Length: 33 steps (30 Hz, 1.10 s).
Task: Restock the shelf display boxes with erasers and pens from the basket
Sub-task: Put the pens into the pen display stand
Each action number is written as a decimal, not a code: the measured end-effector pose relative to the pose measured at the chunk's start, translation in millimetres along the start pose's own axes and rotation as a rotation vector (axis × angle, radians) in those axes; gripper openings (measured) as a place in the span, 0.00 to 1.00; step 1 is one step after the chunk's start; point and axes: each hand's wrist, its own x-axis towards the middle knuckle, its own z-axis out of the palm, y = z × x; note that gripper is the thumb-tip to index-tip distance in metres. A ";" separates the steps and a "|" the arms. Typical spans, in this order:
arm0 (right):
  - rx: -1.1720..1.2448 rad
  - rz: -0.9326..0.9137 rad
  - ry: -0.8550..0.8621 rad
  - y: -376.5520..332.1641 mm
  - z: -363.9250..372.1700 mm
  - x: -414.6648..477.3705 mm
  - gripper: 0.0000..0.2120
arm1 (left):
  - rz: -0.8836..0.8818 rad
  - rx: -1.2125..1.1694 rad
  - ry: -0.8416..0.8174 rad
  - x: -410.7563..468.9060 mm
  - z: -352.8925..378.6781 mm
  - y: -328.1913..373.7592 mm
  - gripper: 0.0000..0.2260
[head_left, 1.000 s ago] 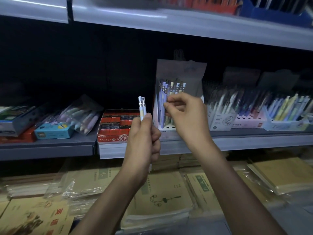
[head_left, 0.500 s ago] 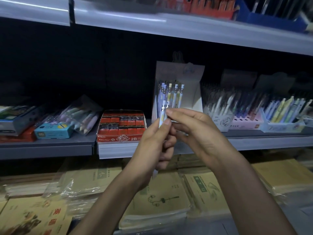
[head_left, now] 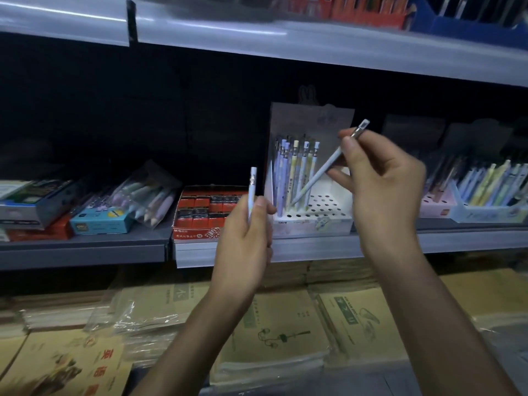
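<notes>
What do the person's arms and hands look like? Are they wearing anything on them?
Nothing that shows. The left forearm and right forearm are bare down to the picture's bottom edge, with no sleeves in view. The left grip and right grip, the person's two hands, have no gloves, rings, watch or bracelets. The thumbnails look short and unpainted.

This was a stationery shop. Grey metal shelving point(head_left: 85, 247) with clear price-label rails held retail stock in rows: a perforated display box point(head_left: 314, 222) of upright pens point(head_left: 292, 172), further trays of pastel pens point(head_left: 485, 190) at right, a red carton of boxed erasers point(head_left: 208, 212), a clear bag of pastel pencils point(head_left: 148, 195), and shrink-wrapped stacks of exercise books point(head_left: 274, 324) below.
</notes>
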 end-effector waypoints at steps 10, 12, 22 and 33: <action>-0.240 -0.089 -0.106 37.3 13.8 -3.6 0.08 | -0.112 -0.093 0.115 6.6 -7.5 2.8 0.15; -0.306 -0.104 -0.114 43.4 16.7 -0.1 0.06 | -0.149 -0.120 0.105 6.8 -4.8 4.9 0.15; -0.438 -0.123 -0.139 55.9 23.2 14.7 0.14 | -0.146 -0.169 0.013 6.4 5.6 2.6 0.08; -0.436 0.032 -0.093 43.7 16.4 -0.3 0.07 | -0.119 -0.274 0.009 5.9 11.2 -1.4 0.04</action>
